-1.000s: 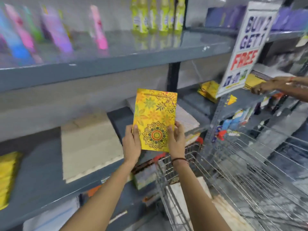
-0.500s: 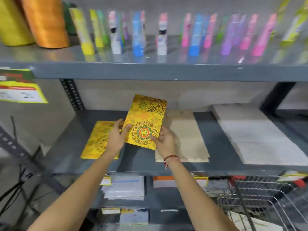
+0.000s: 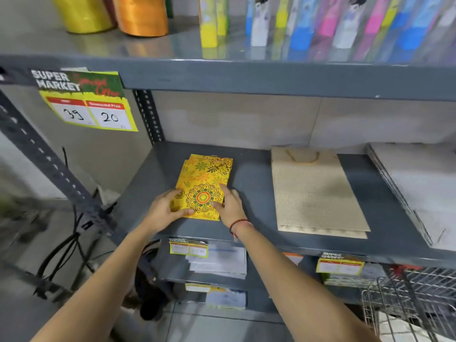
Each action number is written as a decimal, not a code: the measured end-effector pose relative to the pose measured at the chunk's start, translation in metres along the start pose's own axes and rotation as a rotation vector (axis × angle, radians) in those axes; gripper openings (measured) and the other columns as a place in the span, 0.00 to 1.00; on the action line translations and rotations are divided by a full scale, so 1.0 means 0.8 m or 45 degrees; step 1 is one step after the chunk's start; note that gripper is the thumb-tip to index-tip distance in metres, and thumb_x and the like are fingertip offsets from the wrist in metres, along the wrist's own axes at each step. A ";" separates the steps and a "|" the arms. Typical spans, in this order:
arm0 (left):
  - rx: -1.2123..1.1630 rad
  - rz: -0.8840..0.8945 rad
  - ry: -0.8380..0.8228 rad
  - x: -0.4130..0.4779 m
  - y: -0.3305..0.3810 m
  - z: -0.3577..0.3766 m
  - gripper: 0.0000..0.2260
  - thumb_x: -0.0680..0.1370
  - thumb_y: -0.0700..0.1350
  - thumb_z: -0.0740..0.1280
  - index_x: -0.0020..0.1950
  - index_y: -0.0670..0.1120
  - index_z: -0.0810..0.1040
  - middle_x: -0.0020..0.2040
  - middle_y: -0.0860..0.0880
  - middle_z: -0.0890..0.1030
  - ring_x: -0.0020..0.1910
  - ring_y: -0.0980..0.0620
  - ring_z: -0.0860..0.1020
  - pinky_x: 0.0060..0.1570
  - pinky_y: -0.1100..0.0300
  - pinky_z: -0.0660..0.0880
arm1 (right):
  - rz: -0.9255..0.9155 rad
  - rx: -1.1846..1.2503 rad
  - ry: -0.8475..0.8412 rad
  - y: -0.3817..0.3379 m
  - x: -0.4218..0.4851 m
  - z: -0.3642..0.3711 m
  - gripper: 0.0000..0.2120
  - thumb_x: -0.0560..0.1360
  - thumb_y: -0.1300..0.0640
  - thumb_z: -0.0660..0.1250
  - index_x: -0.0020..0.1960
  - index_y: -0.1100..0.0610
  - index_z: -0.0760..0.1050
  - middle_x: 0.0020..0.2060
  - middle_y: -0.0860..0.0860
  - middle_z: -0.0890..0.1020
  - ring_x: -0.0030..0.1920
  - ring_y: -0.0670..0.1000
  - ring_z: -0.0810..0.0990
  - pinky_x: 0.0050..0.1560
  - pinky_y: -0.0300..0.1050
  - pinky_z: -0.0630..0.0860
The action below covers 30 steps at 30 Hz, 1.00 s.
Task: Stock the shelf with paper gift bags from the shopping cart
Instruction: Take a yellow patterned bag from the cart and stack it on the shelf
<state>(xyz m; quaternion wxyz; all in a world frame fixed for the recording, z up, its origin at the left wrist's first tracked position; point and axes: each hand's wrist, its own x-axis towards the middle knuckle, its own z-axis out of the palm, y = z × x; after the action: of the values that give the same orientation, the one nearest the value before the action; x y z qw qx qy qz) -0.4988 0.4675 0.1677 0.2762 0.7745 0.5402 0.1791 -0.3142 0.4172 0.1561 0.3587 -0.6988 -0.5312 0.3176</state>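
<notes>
Two bare forearms without sleeves, thin red thread bracelet (image 3: 238, 222) around the right wrist

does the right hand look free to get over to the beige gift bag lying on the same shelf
Probably yes. The right hand rests on the yellow gift bag, and only bare shelf lies between it and the beige gift bag. Nothing stands in the way.

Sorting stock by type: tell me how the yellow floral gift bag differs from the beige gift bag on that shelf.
The yellow floral gift bag is bright and mandala-printed, the beige gift bag pale with a fine pattern. The yellow one looks smaller. The left hand and right hand touch it; the beige one lies untouched. Both lie flat.
</notes>
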 end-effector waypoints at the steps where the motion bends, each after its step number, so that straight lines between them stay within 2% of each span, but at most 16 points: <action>1: 0.024 0.020 -0.033 -0.001 -0.002 0.000 0.35 0.68 0.50 0.76 0.71 0.42 0.68 0.71 0.41 0.70 0.70 0.44 0.68 0.69 0.54 0.63 | -0.023 -0.035 -0.006 0.003 -0.001 0.002 0.26 0.77 0.58 0.64 0.72 0.56 0.61 0.65 0.62 0.67 0.66 0.62 0.68 0.69 0.52 0.65; 3: 0.036 0.032 -0.053 -0.003 -0.005 -0.002 0.36 0.67 0.49 0.77 0.71 0.41 0.68 0.72 0.42 0.69 0.71 0.44 0.68 0.69 0.54 0.63 | -0.054 -0.075 -0.045 0.008 -0.001 0.003 0.25 0.76 0.56 0.65 0.71 0.58 0.63 0.64 0.62 0.68 0.67 0.61 0.67 0.70 0.51 0.63; 5: 0.047 0.036 -0.043 -0.005 -0.008 -0.003 0.37 0.66 0.48 0.78 0.72 0.41 0.68 0.72 0.42 0.69 0.70 0.44 0.69 0.68 0.54 0.64 | -0.059 -0.076 -0.136 0.012 -0.001 0.000 0.33 0.72 0.52 0.71 0.72 0.57 0.62 0.66 0.61 0.67 0.68 0.59 0.65 0.71 0.52 0.63; 8: 0.058 0.039 -0.026 -0.006 -0.014 -0.002 0.37 0.66 0.48 0.78 0.71 0.40 0.69 0.72 0.42 0.69 0.70 0.44 0.69 0.69 0.54 0.65 | -0.062 -0.127 -0.285 0.015 -0.001 -0.007 0.43 0.65 0.53 0.77 0.73 0.57 0.59 0.69 0.60 0.63 0.70 0.59 0.63 0.72 0.56 0.63; 13: 0.071 0.031 -0.035 -0.007 -0.016 -0.001 0.36 0.66 0.49 0.78 0.70 0.39 0.70 0.73 0.42 0.68 0.71 0.44 0.69 0.70 0.52 0.65 | -0.112 -0.354 -0.353 0.012 0.005 -0.013 0.41 0.68 0.53 0.74 0.74 0.61 0.57 0.71 0.61 0.63 0.72 0.60 0.60 0.72 0.56 0.63; 17: 0.135 0.019 -0.014 -0.013 -0.018 0.000 0.34 0.66 0.52 0.76 0.68 0.40 0.72 0.73 0.43 0.69 0.70 0.44 0.69 0.69 0.52 0.65 | -0.185 -0.569 -0.308 0.008 -0.001 -0.010 0.33 0.72 0.50 0.69 0.71 0.62 0.62 0.68 0.62 0.69 0.68 0.62 0.64 0.69 0.55 0.64; 21: 0.186 -0.004 -0.022 -0.016 -0.016 -0.002 0.34 0.67 0.53 0.75 0.68 0.41 0.72 0.73 0.43 0.68 0.70 0.43 0.69 0.69 0.51 0.65 | -0.235 -0.620 -0.270 0.007 -0.008 -0.011 0.30 0.73 0.51 0.68 0.70 0.62 0.64 0.66 0.62 0.71 0.66 0.62 0.66 0.67 0.54 0.65; 23: 0.204 -0.011 -0.026 -0.019 -0.010 -0.002 0.36 0.67 0.54 0.76 0.70 0.43 0.70 0.75 0.42 0.65 0.73 0.43 0.65 0.71 0.51 0.62 | -0.260 -0.575 -0.251 0.007 -0.014 -0.018 0.31 0.73 0.52 0.69 0.71 0.61 0.62 0.67 0.61 0.69 0.68 0.61 0.64 0.69 0.54 0.65; 25: 0.161 -0.030 0.016 -0.026 -0.002 -0.002 0.41 0.65 0.55 0.77 0.73 0.47 0.65 0.78 0.42 0.57 0.76 0.44 0.57 0.73 0.49 0.58 | -0.293 -0.510 -0.195 0.007 -0.021 -0.028 0.33 0.73 0.52 0.69 0.72 0.60 0.60 0.69 0.59 0.66 0.70 0.60 0.62 0.70 0.55 0.65; 26: 0.137 -0.011 0.066 -0.030 0.005 0.000 0.42 0.63 0.57 0.77 0.74 0.49 0.64 0.78 0.43 0.55 0.77 0.44 0.54 0.74 0.46 0.58 | -0.331 -0.509 -0.142 0.009 -0.026 -0.038 0.32 0.73 0.52 0.68 0.72 0.59 0.59 0.69 0.58 0.66 0.70 0.59 0.62 0.69 0.55 0.65; 28: 0.114 0.085 0.170 -0.037 0.026 0.006 0.43 0.61 0.65 0.73 0.72 0.50 0.66 0.77 0.43 0.57 0.76 0.44 0.55 0.73 0.44 0.59 | -0.424 -0.567 0.003 0.018 -0.037 -0.062 0.30 0.75 0.51 0.66 0.72 0.59 0.60 0.69 0.58 0.66 0.69 0.58 0.63 0.68 0.54 0.67; 30: 0.073 0.191 0.241 -0.040 0.064 0.026 0.45 0.59 0.72 0.66 0.69 0.48 0.70 0.75 0.44 0.62 0.73 0.44 0.60 0.72 0.49 0.59 | -0.454 -0.610 0.158 0.037 -0.053 -0.100 0.26 0.76 0.51 0.64 0.71 0.58 0.63 0.68 0.58 0.67 0.68 0.58 0.64 0.67 0.53 0.66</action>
<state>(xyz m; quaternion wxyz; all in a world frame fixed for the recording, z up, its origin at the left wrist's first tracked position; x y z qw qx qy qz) -0.4607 0.4193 0.1839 0.1876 0.7999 0.5094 0.2559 -0.2425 0.3579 0.1773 0.2656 -0.6772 -0.6825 0.0719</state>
